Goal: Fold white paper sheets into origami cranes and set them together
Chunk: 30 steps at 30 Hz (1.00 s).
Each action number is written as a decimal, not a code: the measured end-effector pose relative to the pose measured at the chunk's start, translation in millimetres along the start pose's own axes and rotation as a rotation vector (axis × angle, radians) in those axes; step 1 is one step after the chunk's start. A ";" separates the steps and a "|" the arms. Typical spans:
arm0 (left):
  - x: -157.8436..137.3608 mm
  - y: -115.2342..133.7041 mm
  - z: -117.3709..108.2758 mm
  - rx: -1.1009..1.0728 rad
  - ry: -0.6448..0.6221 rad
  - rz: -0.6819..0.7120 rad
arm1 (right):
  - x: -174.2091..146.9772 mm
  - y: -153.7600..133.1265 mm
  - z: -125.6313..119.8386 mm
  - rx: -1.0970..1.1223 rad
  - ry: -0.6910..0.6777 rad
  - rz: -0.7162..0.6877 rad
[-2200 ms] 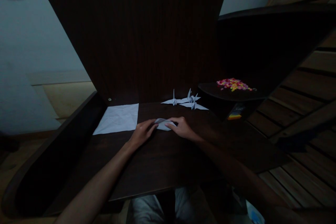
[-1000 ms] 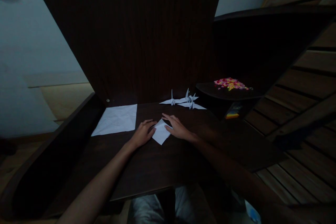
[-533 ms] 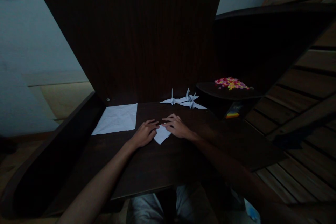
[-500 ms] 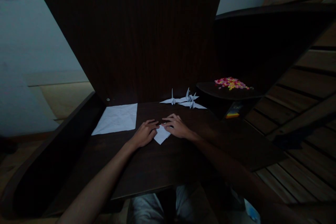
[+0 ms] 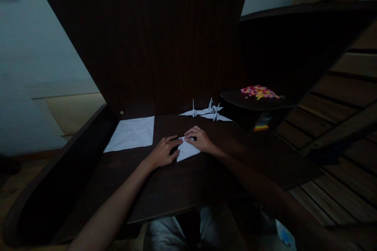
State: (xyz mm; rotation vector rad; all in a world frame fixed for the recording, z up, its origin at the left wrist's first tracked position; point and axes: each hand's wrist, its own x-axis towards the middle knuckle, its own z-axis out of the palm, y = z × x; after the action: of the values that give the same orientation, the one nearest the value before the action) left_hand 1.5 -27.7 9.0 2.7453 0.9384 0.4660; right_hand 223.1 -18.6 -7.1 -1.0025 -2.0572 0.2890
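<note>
From the head camera: touching a small folded paper (image 5: 188, 150) with both hands, pressing it to the counter (image 5: 165, 190) near the middle. Resting the left hand (image 5: 163, 152) at the paper's left side, laying fingertips at its upper left corner and putting the thumb at the left edge, lower down. Holding the left grip rather wide, leaving a dark gap between thumb and fingers. Curving the right hand (image 5: 200, 140) over the paper's upper right part, bringing thumb and fingertips near its top edge. Holding the right grip narrower; not being able to tell whether pinching the paper or only pressing on it.

Seeing a larger white sheet (image 5: 129, 134) lying flat to the left, well apart from the folded paper. Seeing three paper cranes (image 5: 216, 117) standing bunched beyond the right hand, near the back panel (image 5: 147, 47). Farther right, seeing a spread of pink, red and yellow bits (image 5: 260, 91) lying on a dark shelf (image 5: 253, 107).
</note>
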 end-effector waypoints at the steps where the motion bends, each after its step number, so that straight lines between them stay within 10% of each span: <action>1: 0.0 -0.5 0.1 0.014 -0.011 -0.003 | 0.5 -0.6 -1.2 0.044 0.025 -0.003; 12: 1.1 -11.1 2.6 0.131 0.081 -0.158 | -4.4 4.9 -9.7 0.034 -0.248 -0.080; 30: 0.5 -20.6 13.8 0.083 0.038 -0.115 | -0.1 -3.1 -4.1 0.056 0.025 0.075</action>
State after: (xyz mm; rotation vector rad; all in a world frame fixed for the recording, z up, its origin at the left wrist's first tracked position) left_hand -4.6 -12.6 -9.7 2.7445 1.1425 0.4704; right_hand 224.5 -21.2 -2.9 -1.0450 -1.9810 0.3691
